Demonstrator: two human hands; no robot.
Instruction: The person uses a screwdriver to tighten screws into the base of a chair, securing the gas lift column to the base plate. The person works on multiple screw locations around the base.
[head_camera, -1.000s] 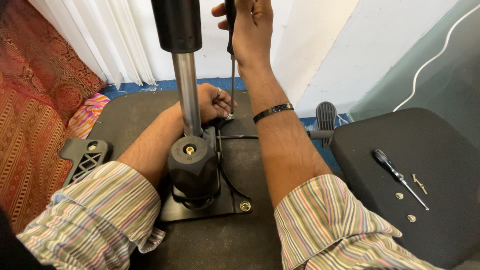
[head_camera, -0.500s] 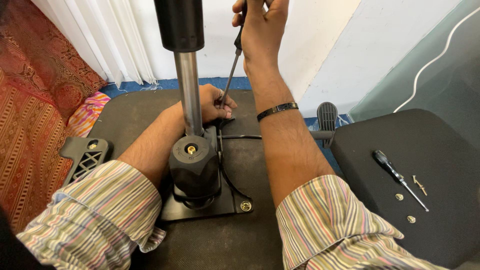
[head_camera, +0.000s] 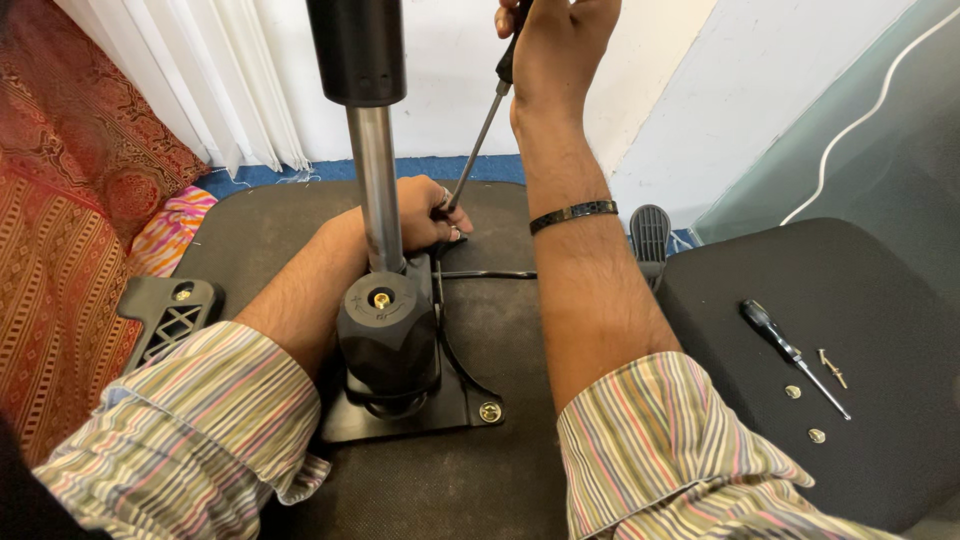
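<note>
My right hand (head_camera: 556, 40) grips the black handle of a long screwdriver (head_camera: 478, 140) at the top of the view; its shaft slants down and left. My left hand (head_camera: 428, 215) rests behind the steel column (head_camera: 376, 190), its fingers pinching around the screwdriver's tip at the far edge of the black metal plate (head_camera: 470, 395). The plate lies on the upturned black chair seat (head_camera: 500, 320). A black knob housing (head_camera: 390, 335) with a brass centre sits at the column's foot. What the tip touches is hidden by my fingers.
A second black-handled screwdriver (head_camera: 790, 352) lies on a separate black cushion (head_camera: 860, 300) at right, with several loose screws and washers (head_camera: 815, 400). A black armrest piece (head_camera: 168, 312) sits left, next to red patterned fabric (head_camera: 50, 230). A black lever paddle (head_camera: 650, 232) stands behind my right forearm.
My right hand moved rightward and the screwdriver tilted from nearly upright to a slant. My left hand stayed at the tip.
</note>
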